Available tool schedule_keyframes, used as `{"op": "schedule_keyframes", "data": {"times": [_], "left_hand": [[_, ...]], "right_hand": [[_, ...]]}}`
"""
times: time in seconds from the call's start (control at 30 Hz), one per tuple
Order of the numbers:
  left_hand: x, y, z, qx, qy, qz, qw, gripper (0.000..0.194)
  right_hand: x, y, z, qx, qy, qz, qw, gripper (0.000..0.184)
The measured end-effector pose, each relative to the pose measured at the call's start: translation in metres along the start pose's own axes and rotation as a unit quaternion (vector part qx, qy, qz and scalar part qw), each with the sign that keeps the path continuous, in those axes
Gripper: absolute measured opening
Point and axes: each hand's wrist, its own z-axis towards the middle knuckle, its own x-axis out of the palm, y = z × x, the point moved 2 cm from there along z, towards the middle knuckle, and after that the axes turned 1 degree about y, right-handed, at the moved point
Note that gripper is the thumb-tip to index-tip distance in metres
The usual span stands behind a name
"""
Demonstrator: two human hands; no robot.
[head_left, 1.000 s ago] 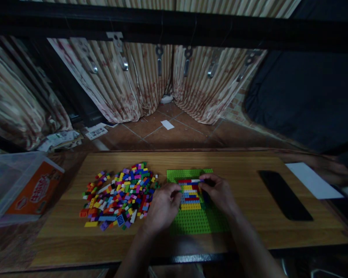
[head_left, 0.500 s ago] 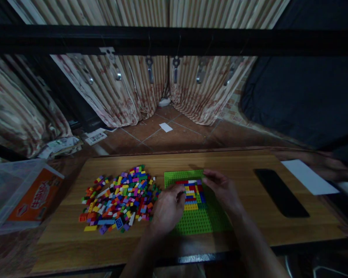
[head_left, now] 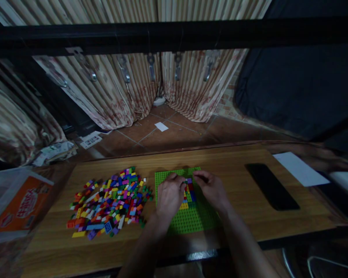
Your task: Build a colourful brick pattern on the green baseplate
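Observation:
My left hand [head_left: 170,195] is over the left part of the green baseplate [head_left: 179,224], thumb and fingertips pinched together just above the bricks. Whatever it pinches is too small or hidden to make out. Beneath it, a block of coloured toy bricks [head_left: 190,189] is fixed to the plate, with red, blue, purple and yellow pieces showing; its left part is covered by the hand. My right hand [head_left: 213,190] hovers at the plate's right side, near the top corner of the brick block. Its fingers are half bent, thumb and fingertips slightly apart, and nothing shows between them.
A large pile of loose coloured bricks [head_left: 113,200] spreads over the left of the wooden table [head_left: 229,156]. A black phone-like slab [head_left: 271,187] lies to the right, beside white paper [head_left: 300,168]. A clear plastic box with an orange label [head_left: 23,202] stands off the table's left end.
The whole view has shifted, so the table appears further left. My left hand has moved up across the bricks, covering more of them. My right thumb and fingers have drawn closer together.

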Motion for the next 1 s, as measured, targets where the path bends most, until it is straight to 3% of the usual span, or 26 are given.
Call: {"op": "schedule_keyframes", "data": {"times": [0.47, 1.0], "left_hand": [[-0.0002, 0.0002, 0.0002, 0.007, 0.004, 0.025, 1.000, 0.010], [0.0079, -0.0057, -0.0064, -0.052, -0.010, 0.079, 0.995, 0.016]], "right_hand": [[0.0000, 0.0004, -0.0002, -0.007, 0.018, -0.022, 1.000, 0.023], [0.0059, 0.0038, -0.0035, 0.006, 0.032, -0.047, 0.998, 0.027]]}}
